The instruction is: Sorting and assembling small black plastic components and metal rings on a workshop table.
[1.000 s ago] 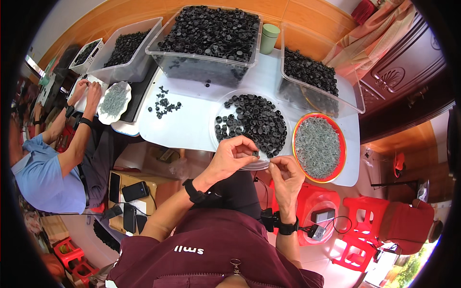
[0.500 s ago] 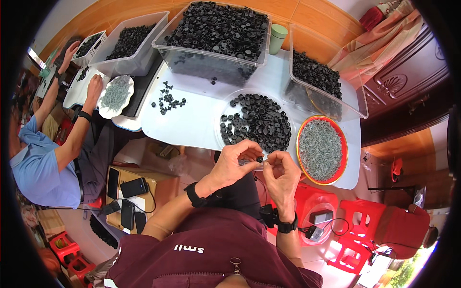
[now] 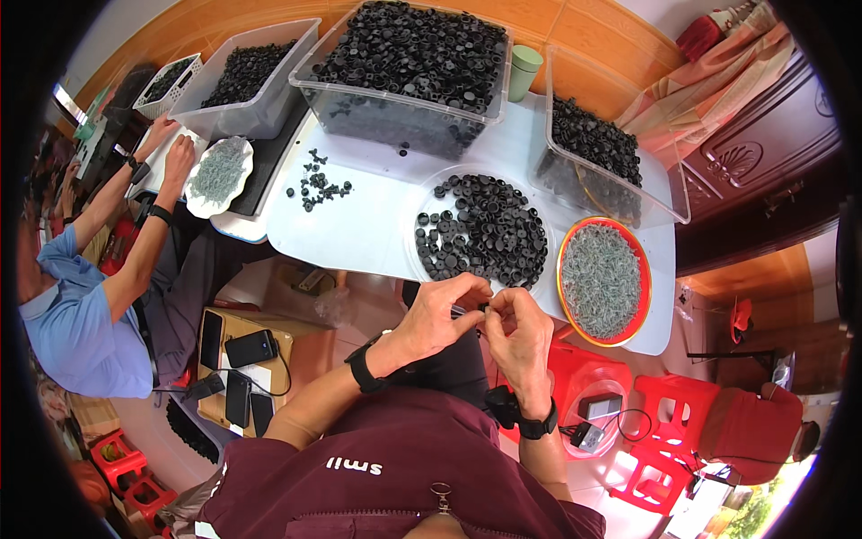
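Note:
My left hand (image 3: pixel 440 316) and my right hand (image 3: pixel 519 334) meet fingertip to fingertip just off the table's near edge. Both are pinched around a small black plastic part (image 3: pixel 483 307), mostly covered by the fingers. Beyond them, a clear round tray (image 3: pixel 410 235) carries many black round caps (image 3: pixel 489 225). To the right of it is a red bowl (image 3: pixel 647 292) with a yellow rim, full of thin silvery pins or screws (image 3: pixel 603 280); I cannot tell which. A loose group of small black pieces (image 3: pixel 316 187) lies on the table's left part.
Clear bins of black parts stand behind: a large bin (image 3: pixel 404 112), a right bin (image 3: pixel 620 193) and a left bin (image 3: pixel 269 108). A green canister (image 3: pixel 523 72) sits between two of them. At left, a co-worker in a blue shirt (image 3: pixel 85 314) works beside a white dish (image 3: pixel 208 205).
My fingertips have drawn closer together, and the black part between them shows less. The co-worker's far hand has come down from the white basket to beside the other hand.

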Action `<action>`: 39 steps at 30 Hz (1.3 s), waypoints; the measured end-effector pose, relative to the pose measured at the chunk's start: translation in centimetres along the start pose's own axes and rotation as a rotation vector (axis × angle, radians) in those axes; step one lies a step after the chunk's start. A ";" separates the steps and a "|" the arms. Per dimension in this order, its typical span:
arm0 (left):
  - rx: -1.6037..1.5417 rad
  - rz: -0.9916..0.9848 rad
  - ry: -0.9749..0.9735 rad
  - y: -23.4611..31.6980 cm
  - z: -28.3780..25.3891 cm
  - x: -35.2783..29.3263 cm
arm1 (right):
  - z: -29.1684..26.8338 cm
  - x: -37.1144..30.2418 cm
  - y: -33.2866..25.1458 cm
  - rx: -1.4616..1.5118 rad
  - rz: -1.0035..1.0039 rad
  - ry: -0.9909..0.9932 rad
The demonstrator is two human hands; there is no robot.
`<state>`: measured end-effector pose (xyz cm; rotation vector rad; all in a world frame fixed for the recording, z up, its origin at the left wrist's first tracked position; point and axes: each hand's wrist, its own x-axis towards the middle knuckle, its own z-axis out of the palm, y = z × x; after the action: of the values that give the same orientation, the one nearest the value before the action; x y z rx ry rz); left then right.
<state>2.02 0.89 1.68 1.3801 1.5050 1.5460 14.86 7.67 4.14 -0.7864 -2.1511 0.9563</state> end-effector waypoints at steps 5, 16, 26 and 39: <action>-0.050 -0.033 0.017 -0.4 0.6 -0.8 | -0.2 -0.4 0.8 0.137 0.132 -0.059; 0.133 -0.002 0.241 -0.8 2.4 -2.5 | 1.5 -3.0 2.4 0.852 0.453 0.096; 0.533 0.000 0.285 -2.6 -2.0 1.5 | -0.1 -2.2 2.6 0.939 0.511 0.171; -0.078 -0.197 0.212 -2.7 -3.3 2.0 | -0.2 -2.3 3.1 1.015 0.481 0.181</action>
<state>-2.27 2.07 0.22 1.0171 1.6329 1.6456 17.22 7.80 1.12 -0.7951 -1.0591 1.8915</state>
